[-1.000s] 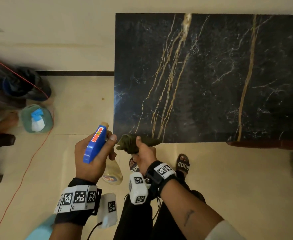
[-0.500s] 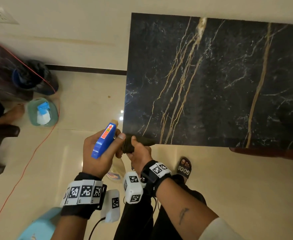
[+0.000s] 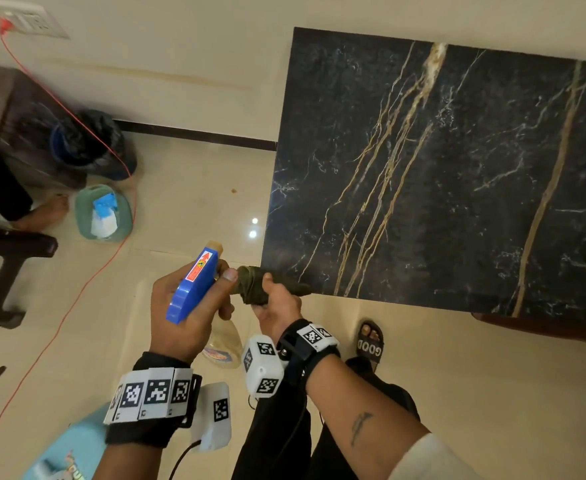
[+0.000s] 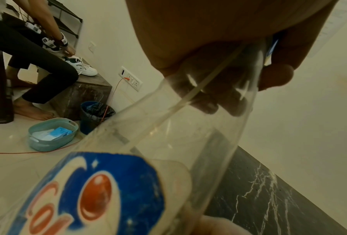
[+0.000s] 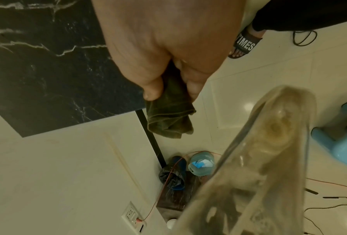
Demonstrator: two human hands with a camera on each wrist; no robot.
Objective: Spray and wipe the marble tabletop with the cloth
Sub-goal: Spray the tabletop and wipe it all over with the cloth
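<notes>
Spray bottle (image 3: pixel 194 289) gripped in left hand (image 3: pixel 184 313), lower centre, nozzle toward tabletop (image 3: pixel 458 174), likely ready to spray | cloth (image 3: pixel 264 284) bunched in right hand (image 3: pixel 277 310), fingers clenched, at tabletop's lower-left corner, presumably kept ready for wiping | surface not visibly wet

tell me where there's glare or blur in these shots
Head view: two bright light reflections on the floor tiles, edges bent by the wide lens. Left wrist view: the spray bottle label is soft, too close. Right wrist view: the bottle blurred, the cloth sharp.
</notes>
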